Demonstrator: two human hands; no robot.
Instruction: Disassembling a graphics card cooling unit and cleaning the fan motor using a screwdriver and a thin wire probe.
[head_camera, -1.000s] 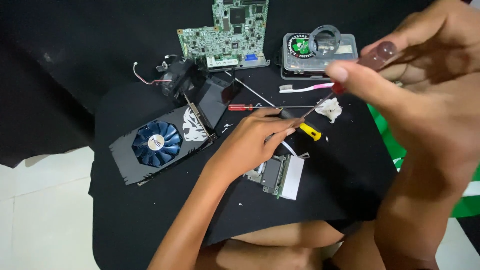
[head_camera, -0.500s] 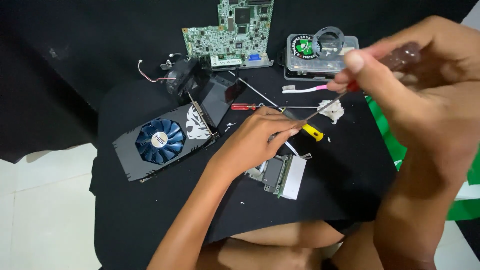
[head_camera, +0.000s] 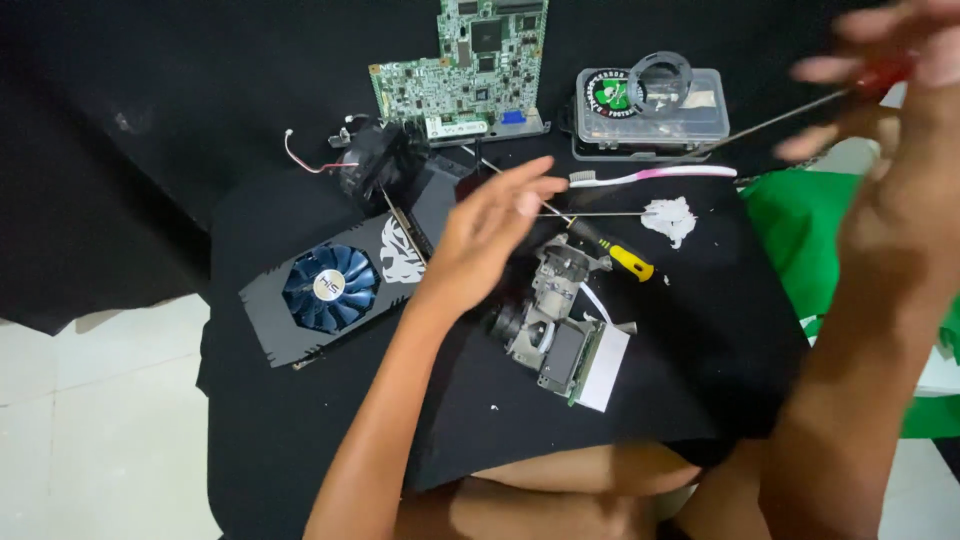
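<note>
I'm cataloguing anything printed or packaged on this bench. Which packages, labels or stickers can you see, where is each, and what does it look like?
Clear plastic rectangular storage box: far edge of the black cloth, right of the green circuit board.
Round green-and-black sticker: on that box's lid, left end.
Small round silver label: hub of the blue fan on the grey graphics card, left side.
White animal-head emblem: on the card's shroud, right of the fan.
No screens visible.

The graphics card (head_camera: 335, 290) lies left of the camera module (head_camera: 552, 325), circuit board (head_camera: 470, 60) behind both.
</note>
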